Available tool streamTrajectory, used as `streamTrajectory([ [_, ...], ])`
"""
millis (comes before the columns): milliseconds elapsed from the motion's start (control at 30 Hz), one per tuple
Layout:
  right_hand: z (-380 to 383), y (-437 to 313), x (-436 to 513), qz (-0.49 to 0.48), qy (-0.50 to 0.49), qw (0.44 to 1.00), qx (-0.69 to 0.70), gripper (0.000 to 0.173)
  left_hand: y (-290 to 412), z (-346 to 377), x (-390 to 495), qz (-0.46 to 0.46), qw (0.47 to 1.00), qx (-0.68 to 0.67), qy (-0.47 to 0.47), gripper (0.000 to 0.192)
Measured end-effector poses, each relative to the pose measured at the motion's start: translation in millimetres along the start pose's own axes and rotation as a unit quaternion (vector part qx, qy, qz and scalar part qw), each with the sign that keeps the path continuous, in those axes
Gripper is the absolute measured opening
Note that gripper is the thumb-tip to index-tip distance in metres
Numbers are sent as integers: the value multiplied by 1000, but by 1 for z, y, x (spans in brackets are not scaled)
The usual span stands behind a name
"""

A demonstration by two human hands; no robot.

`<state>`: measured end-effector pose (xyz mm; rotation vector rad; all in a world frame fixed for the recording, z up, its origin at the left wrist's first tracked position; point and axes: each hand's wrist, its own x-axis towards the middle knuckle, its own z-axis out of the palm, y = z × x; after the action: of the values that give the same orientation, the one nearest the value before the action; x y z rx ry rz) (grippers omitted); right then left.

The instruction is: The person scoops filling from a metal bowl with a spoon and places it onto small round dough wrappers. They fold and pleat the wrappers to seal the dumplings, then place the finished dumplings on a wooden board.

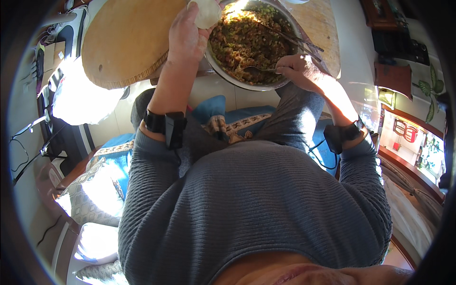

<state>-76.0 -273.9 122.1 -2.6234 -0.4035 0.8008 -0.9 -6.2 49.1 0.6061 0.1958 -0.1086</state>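
Observation:
A round dough wrapper point(205, 13) rests in my left hand point(185, 37), which is raised over the near left rim of a metal bowl point(228, 79). Chopped filling with green bits point(238, 42) fills much of this bowl. My right hand point(299, 71) grips the handle of a metal spoon point(262, 69) at the bowl's near right side. The spoon's head lies in the filling. A pair of chopsticks point(302, 43) leans across the right rim, with their lower ends in the filling. Part of the wrapper is cut off by the top of the view.
A round wooden board point(124, 42) stands to the left of the bowl, its thick edge towards me. Another wooden board point(320, 21) lies to the right. Below the bowl are my knees and a blue patterned cloth point(245, 119). Bright sunlight washes out several spots.

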Motion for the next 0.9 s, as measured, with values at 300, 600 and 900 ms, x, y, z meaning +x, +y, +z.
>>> streamTrajectory([
  [300,19,4,-14,-93,118,988,-46,15,1,-3,1,-3,999,-2,-49,31],
  [600,36,-8,-18,15,-9,999,-42,21,-1,-5,3,-12,999,2,-37,31],
  [900,20,8,0,145,-79,898,409,22,-1,-2,2,-8,1000,-2,-20,32],
])
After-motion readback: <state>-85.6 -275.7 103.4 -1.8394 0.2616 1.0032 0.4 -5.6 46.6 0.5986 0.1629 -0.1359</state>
